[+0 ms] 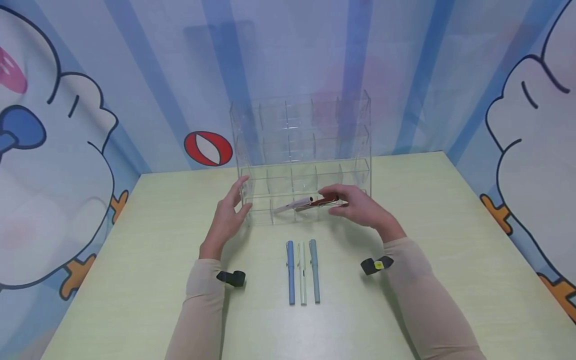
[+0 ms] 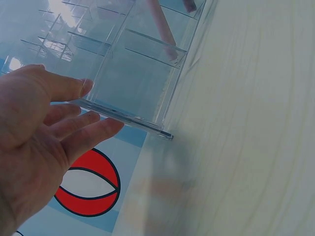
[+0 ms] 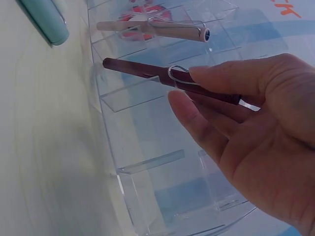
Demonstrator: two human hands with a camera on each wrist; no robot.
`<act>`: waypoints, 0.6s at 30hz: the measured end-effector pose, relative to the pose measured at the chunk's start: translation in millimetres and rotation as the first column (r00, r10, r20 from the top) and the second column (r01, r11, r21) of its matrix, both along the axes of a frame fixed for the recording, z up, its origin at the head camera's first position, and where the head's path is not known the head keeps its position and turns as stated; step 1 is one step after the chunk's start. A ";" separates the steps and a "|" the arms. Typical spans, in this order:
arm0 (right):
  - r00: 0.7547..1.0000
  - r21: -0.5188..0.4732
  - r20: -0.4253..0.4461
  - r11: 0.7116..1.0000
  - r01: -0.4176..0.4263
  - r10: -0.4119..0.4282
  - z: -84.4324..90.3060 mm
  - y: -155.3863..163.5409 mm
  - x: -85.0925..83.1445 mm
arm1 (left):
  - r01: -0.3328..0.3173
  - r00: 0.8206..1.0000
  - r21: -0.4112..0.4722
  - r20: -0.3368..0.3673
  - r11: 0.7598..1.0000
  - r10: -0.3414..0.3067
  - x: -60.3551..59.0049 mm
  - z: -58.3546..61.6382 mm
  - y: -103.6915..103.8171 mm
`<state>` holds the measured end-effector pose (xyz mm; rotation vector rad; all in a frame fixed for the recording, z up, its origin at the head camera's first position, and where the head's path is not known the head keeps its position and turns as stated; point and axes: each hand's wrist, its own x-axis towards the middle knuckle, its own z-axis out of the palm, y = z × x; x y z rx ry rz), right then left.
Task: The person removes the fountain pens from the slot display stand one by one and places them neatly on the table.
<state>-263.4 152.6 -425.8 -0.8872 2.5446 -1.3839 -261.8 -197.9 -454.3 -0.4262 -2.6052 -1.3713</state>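
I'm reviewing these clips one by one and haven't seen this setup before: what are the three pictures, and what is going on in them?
A person works with bare hands; there is no machine. One picture comes from a camera on the head, the other two from cameras strapped to each wrist. On the pale green table stands a clear plastic organizer with many compartments. The right hand holds a dark red pen at its front row, where a pinkish pen already lies. The left hand, fingers straight, touches the organizer's side. Three more pens lie on the table.
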 end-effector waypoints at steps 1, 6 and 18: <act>1.000 0.012 -0.009 1.000 0.001 -0.001 -0.5 -0.6 0.2 | 0.000 1.000 0.000 0.001 1.000 0.000 0.1 0.1 0.0; 1.000 0.065 -0.027 0.998 0.015 -0.013 -3.5 -5.0 1.3 | 0.005 1.000 0.006 -0.003 1.000 -0.005 -0.1 0.2 -0.1; 0.998 0.003 0.060 0.999 0.032 -0.032 -7.7 -12.9 0.5 | 0.003 1.000 -0.001 -0.009 1.000 -0.003 -1.2 -0.9 -0.4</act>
